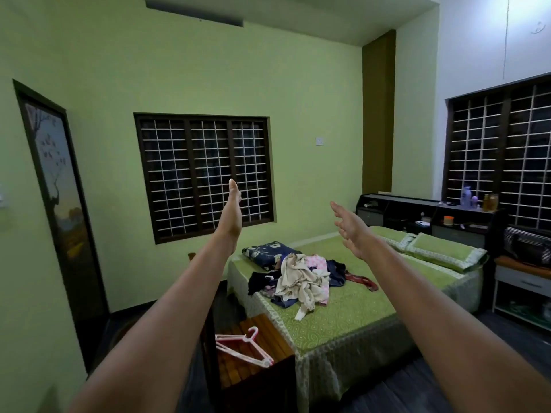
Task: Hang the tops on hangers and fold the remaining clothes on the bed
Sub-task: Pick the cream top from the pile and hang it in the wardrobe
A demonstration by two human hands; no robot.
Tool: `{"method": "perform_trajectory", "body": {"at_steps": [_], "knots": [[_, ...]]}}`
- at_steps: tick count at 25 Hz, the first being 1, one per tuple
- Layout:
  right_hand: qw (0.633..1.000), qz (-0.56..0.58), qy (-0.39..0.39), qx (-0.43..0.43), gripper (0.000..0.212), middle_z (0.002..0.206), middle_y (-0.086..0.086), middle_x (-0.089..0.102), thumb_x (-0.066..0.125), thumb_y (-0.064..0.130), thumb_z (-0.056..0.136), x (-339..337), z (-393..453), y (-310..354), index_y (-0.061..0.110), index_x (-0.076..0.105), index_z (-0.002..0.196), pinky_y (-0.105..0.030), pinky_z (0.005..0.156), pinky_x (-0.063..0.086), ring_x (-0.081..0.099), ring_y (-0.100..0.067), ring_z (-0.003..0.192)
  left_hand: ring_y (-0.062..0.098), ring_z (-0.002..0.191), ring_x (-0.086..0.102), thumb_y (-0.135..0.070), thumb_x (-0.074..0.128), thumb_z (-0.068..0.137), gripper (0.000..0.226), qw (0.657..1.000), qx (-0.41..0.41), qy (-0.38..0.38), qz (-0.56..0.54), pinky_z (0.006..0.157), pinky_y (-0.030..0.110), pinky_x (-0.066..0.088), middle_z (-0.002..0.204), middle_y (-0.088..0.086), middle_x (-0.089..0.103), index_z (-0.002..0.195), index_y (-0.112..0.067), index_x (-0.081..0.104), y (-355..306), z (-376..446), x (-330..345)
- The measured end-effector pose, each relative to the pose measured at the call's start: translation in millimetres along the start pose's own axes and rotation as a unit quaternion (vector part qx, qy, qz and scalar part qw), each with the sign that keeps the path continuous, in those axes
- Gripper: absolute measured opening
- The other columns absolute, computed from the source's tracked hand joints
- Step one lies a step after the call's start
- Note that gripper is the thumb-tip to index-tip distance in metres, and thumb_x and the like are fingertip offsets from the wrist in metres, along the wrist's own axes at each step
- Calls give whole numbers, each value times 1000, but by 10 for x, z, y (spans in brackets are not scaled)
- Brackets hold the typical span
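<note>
On the bed (343, 317) the clothes pile (301, 281) sat totally untouched, nothing folded, and the pink hangers (244, 348) lay bare on the wooden bench (268, 326) beside it. Your left hand (232, 216) and right hand (351, 231) were both out front, fingers straight, holding nothing, so basically everything was left to do.

Green patterned bedspread (351, 320), matching green pillows with pale patterned borders (444, 253), navy floral folded blanket (268, 253), cream crumpled garment (301, 281), pink plastic hangers (244, 347), light green walls (208, 70), dark-framed windows with white grilles (205, 174)
</note>
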State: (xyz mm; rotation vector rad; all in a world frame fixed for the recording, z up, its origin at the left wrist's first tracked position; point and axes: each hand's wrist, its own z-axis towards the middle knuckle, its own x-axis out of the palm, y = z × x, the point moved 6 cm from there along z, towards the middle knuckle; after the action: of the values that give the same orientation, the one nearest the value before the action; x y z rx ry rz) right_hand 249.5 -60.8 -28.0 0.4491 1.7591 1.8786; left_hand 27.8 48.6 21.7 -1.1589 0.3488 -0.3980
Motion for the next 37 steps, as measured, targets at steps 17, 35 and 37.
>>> {"method": "perform_trajectory", "body": {"at_steps": [17, 35, 37], "knots": [[1000, -2, 18, -18, 70, 158, -10, 19, 40, 56, 95, -794, 4161, -223, 19, 21, 151, -43, 118, 14, 16, -23, 146, 22, 147, 8, -63, 10, 96, 73, 999, 18, -35, -37, 119, 46, 8, 160, 2, 10, 154, -19, 10, 1150, 3922, 1465], [996, 32, 76, -23, 70, 155, -12, 26, 45, 58, 92, -1378, 8941, -677, 21, 28, 149, -41, 116, 20, 23, -22, 144, 23, 147, 11, -69, 12, 92, 76, 993, 3, -108, 38, 119, 48, 10, 160, 2, 13, 153, -24, 14, 2574, 7898, 2483], [994, 33, 102, -18, 71, 155, -13, 26, 45, 58, 92, -1359, 9393, -828, 20, 26, 149, -40, 117, 19, 23, -23, 144, 24, 147, 12, -69, 13, 92, 76, 990, -7, -133, 46, 119, 48, 10, 160, 3, 14, 153, -24, 15, 2766, 8174, 2556]]}}
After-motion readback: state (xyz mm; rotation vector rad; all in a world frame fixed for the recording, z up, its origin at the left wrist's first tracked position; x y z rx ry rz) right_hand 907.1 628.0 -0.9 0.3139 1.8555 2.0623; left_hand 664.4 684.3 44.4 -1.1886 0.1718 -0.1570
